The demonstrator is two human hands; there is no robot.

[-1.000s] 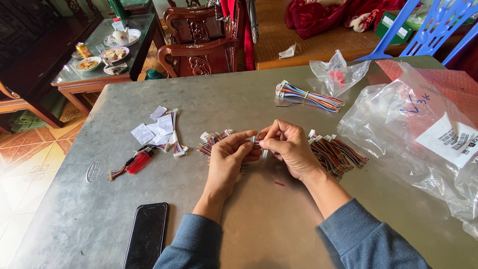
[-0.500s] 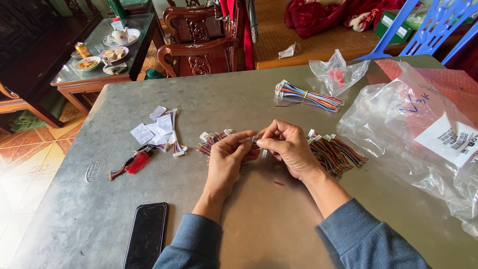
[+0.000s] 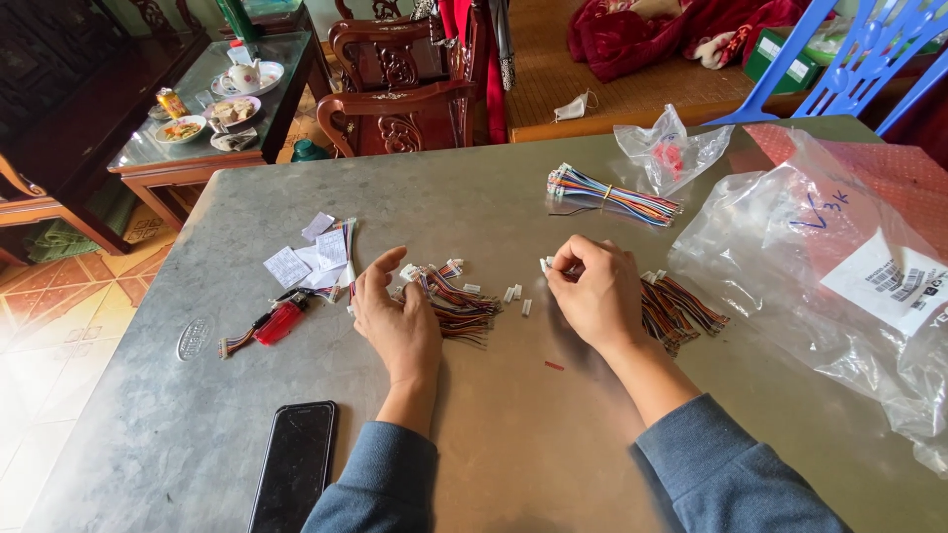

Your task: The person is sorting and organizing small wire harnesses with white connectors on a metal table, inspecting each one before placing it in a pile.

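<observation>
My left hand rests on the grey table with its fingers apart, touching the left edge of a pile of short multicoloured wires with white plugs. It holds nothing. My right hand is closed, pinching a small white connector at its fingertips. A second pile of brown and coloured wires lies just right of that hand, partly hidden by it. A few loose white connectors lie between my hands.
A tied bundle of rainbow wires and a small clear bag lie farther back. A large clear plastic bag fills the right side. Paper scraps, a red lighter and a black phone lie left.
My hands were together at the middle, working on one piece. They have drawn apart: the left went down to the wire pile, the right keeps a white connector.
</observation>
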